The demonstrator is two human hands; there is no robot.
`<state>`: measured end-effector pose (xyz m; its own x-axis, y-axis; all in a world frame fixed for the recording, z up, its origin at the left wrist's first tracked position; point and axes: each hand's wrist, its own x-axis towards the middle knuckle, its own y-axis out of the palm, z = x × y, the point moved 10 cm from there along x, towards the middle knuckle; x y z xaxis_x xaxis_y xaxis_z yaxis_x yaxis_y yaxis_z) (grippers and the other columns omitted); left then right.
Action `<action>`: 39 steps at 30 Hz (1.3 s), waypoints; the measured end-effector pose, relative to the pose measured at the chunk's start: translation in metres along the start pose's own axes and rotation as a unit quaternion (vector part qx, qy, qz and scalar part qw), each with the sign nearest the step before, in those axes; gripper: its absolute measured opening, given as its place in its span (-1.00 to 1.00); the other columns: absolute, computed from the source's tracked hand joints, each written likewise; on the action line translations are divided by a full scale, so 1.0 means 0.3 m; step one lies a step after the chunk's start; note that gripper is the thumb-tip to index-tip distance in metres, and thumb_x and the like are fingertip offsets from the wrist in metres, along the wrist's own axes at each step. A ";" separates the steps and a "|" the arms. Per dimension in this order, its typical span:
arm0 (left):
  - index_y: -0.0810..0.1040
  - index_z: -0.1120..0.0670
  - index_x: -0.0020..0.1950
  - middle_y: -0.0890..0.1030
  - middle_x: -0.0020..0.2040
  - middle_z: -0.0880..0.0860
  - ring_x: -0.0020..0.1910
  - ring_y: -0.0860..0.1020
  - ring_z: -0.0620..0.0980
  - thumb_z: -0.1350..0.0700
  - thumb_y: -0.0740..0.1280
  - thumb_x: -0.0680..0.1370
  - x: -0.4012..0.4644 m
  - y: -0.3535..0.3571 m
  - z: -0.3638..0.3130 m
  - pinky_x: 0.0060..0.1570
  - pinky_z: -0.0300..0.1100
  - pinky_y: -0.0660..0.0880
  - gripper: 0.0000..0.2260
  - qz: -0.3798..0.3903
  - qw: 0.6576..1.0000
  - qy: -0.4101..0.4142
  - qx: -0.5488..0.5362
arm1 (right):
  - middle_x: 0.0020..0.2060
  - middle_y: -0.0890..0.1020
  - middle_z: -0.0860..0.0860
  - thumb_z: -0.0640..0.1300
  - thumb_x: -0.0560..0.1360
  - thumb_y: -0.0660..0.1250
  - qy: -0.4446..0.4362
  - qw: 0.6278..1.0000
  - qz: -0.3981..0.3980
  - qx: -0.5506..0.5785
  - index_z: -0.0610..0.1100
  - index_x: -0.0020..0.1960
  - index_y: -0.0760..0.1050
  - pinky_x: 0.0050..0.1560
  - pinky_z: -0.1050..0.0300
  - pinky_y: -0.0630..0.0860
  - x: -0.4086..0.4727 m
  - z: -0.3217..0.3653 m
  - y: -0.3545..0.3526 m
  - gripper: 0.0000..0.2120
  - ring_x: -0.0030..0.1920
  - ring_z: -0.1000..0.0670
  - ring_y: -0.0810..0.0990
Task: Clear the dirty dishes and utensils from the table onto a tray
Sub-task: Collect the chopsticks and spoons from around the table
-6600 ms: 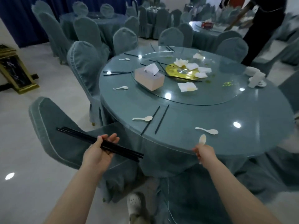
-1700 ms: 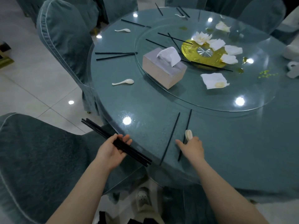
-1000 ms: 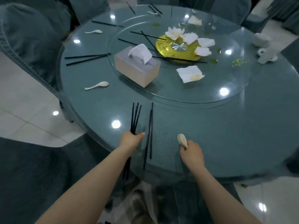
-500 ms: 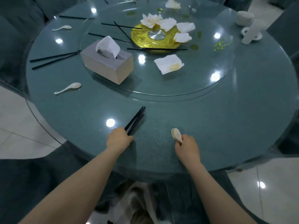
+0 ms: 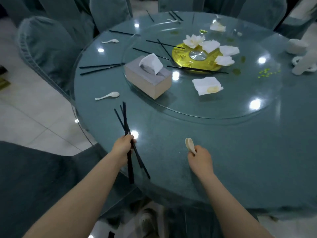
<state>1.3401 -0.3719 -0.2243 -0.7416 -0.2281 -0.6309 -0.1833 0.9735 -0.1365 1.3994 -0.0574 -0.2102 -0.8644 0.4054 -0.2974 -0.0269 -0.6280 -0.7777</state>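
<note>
My left hand (image 5: pixel 122 148) grips a bundle of several black chopsticks (image 5: pixel 124 121) over the near left edge of the round glass-topped table (image 5: pixel 240 152). My right hand (image 5: pixel 199 158) holds white spoons (image 5: pixel 189 145) by their handles, bowls pointing up. A white spoon (image 5: pixel 108 96) lies on the table to the left, and another spoon (image 5: pixel 110 41) lies farther back. A pair of chopsticks (image 5: pixel 100 68) lies at the left, and more chopsticks (image 5: pixel 197 69) lie across the glass turntable (image 5: pixel 223 110). No tray is in view.
On the turntable stand a tissue box (image 5: pixel 148 78), a yellow centre disc (image 5: pixel 197 57) and crumpled napkins (image 5: pixel 207 85). White cups (image 5: pixel 303 64) sit at the far right. Covered chairs (image 5: pixel 44 47) ring the table; one chair (image 5: pixel 34 177) is beside my left arm.
My left hand has lifted the chopstick bundle off the table, with the pair that lay on the near edge now in it. The view has shifted right along the table.
</note>
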 end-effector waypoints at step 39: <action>0.32 0.00 -0.28 0.27 -0.54 -0.11 -0.67 0.24 -0.19 -0.03 0.18 0.61 -0.395 -2.042 0.139 -0.68 -0.43 0.16 -0.72 0.010 0.794 0.077 -0.603 | -0.30 0.53 0.04 -0.08 0.56 0.22 -0.447 0.873 0.095 -0.170 -0.08 -0.09 0.39 -0.43 0.17 0.27 -1.089 1.645 0.907 -0.91 -0.31 -0.01 0.47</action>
<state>1.5673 -0.9406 -0.0978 -0.8053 -0.3020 -0.5102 -0.5861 0.2757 0.7619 1.4266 -0.6885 -0.0513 -0.8880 -0.4597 -0.0058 0.1784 -0.3329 -0.9259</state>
